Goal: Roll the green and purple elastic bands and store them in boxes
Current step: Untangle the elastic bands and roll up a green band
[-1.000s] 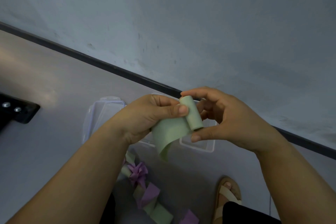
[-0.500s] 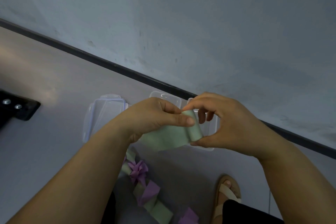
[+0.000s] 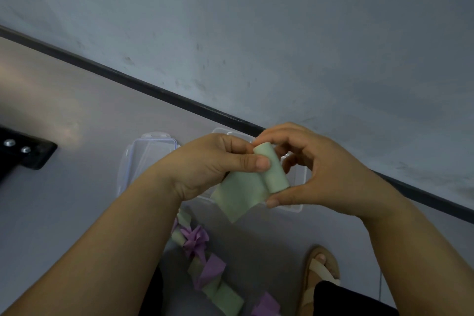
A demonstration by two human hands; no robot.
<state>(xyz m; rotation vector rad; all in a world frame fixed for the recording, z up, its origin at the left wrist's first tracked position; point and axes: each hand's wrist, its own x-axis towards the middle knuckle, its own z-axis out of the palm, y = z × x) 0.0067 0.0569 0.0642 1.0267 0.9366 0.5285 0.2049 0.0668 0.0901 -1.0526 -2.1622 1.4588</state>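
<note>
Grey floor (image 3: 77, 200): carries the items below.
Clear plastic boxes (image 3: 139, 161): on the floor, partly hidden under the hands.
Left hand (image 3: 213, 164): thumb and curled fingers pinch the band's flat tail.
Right hand (image 3: 323, 169): thumb and fingers curled round the band's rolled end.
Loose green and purple elastic bands (image 3: 205, 264): heaped on the floor, nearer the person.
Pale green elastic band (image 3: 246, 192): part-rolled, held above the boxes between both hands.

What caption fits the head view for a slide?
Left hand and right hand roll a green band over clear boxes; loose bands lie below.
</note>
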